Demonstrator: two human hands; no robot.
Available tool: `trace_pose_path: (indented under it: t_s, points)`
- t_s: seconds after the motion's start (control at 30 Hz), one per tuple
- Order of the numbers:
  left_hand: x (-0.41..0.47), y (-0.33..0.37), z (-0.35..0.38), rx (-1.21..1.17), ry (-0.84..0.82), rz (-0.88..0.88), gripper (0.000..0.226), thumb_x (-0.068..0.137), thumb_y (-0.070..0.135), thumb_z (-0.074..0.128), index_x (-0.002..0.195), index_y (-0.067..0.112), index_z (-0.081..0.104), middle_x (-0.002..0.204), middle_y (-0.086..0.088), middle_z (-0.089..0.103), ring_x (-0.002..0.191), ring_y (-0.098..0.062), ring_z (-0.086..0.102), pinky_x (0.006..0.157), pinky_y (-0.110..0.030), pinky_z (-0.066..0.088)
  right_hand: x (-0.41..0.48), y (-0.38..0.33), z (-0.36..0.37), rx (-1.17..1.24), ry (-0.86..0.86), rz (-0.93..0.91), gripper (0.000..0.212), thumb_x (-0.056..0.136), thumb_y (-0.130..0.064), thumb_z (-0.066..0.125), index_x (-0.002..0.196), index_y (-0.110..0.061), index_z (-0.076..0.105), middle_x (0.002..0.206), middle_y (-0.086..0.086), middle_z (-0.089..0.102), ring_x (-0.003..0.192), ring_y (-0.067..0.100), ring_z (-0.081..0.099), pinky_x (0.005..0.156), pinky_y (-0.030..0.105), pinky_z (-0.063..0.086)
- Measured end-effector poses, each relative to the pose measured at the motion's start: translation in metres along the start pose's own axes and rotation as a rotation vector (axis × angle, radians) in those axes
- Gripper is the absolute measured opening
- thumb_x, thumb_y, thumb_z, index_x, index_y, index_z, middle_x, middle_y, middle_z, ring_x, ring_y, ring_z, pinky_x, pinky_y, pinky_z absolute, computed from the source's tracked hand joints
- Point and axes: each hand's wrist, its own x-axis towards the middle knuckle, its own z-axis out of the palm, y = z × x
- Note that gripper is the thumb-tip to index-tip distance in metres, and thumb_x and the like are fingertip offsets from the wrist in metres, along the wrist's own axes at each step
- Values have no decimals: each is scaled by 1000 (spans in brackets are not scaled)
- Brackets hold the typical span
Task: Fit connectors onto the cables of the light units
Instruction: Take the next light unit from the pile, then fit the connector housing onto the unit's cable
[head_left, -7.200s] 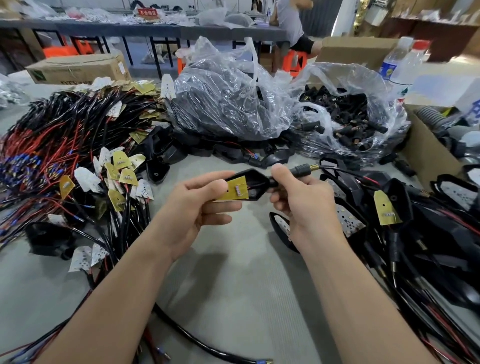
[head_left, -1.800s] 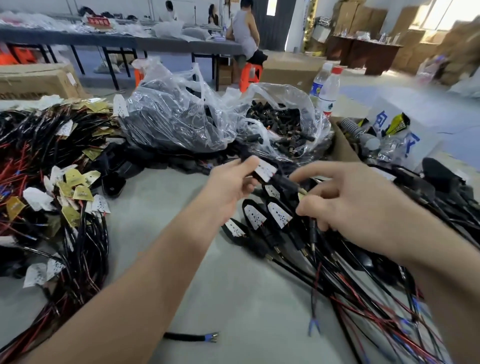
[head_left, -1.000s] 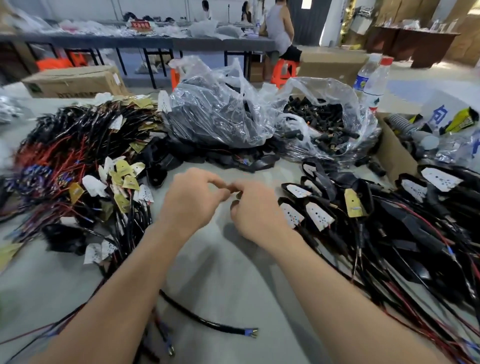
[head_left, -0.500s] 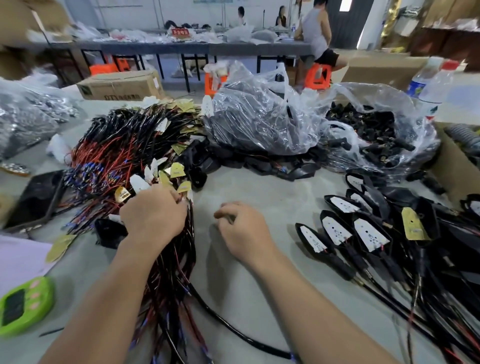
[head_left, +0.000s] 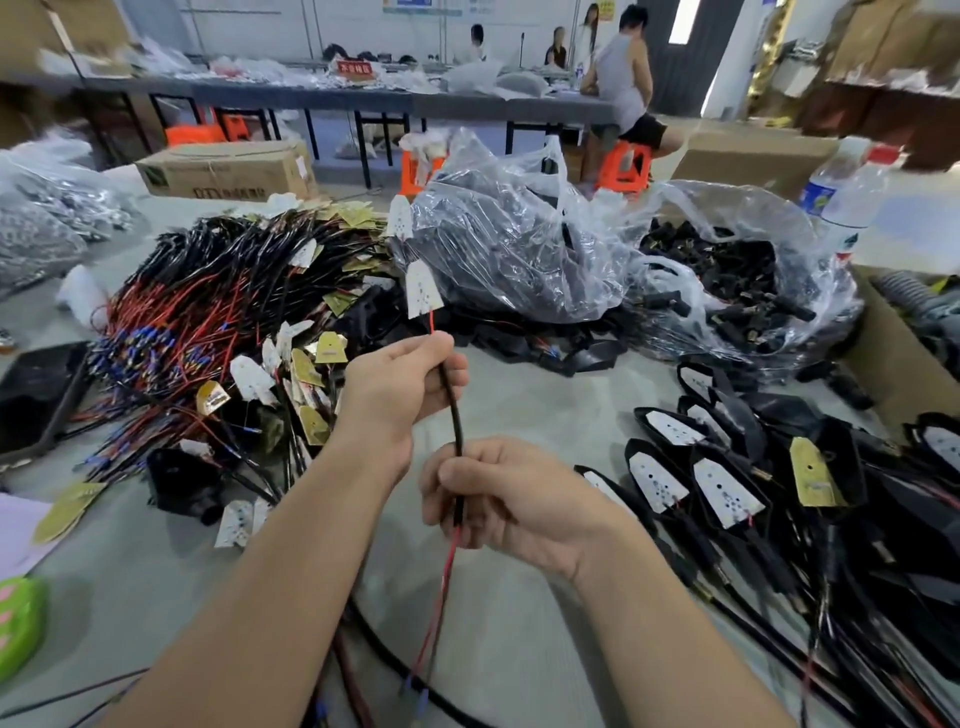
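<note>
My left hand (head_left: 400, 384) grips the upper end of a black-sleeved cable (head_left: 454, 415) just below a small white light board (head_left: 423, 290) that stands up above my fingers. Lower down, my right hand (head_left: 498, 499) pinches the same cable where the sleeve ends. Red and black wires (head_left: 434, 623) with blue tips hang from it toward the table. A heap of bare light boards on red and black cables (head_left: 208, 322) lies at the left. Light units in black housings (head_left: 727, 478) lie at the right. An open clear bag of black connectors (head_left: 727, 275) sits at the back right.
A second clear bag of black parts (head_left: 509, 244) sits behind my hands. A phone (head_left: 36, 395) and a green timer (head_left: 18, 623) lie at the left edge. A cardboard box (head_left: 904, 364) and water bottles (head_left: 847, 197) stand at the right. People work at a far table.
My left hand has lifted one cable with its white board out of the left heap. My right hand, empty on the table before, now pinches that cable lower down.
</note>
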Motion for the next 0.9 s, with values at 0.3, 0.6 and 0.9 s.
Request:
trace_pose_path:
  t_s: [0.3, 0.6, 0.9]
  points:
    - [44, -9, -40, 1758, 222, 307, 27, 85, 18, 59, 109, 19, 71, 117, -6, 54, 111, -29, 56, 94, -41, 43, 2, -11, -25, 131, 452, -298, 33, 106, -18, 49, 79, -10, 68, 79, 18, 74, 55, 18, 69, 48, 22, 53]
    - [3, -9, -24, 1241, 202, 567, 13, 90, 28, 65, 77, 31, 63, 86, 17, 63, 67, -3, 54, 57, -26, 36, 9, -3, -31, -215, 743, -538, 34, 86, 10, 60, 72, -20, 68, 79, 14, 75, 73, 23, 75, 71, 33, 61]
    - [-10, -25, -23, 666, -303, 380, 26, 88, 1, 69, 75, 23, 69, 102, 10, 77, 83, 1, 71, 75, -10, 49, 11, -1, -42, -368, 869, -381, 30, 67, -12, 58, 93, -24, 67, 61, 18, 66, 47, 21, 56, 50, 30, 40]
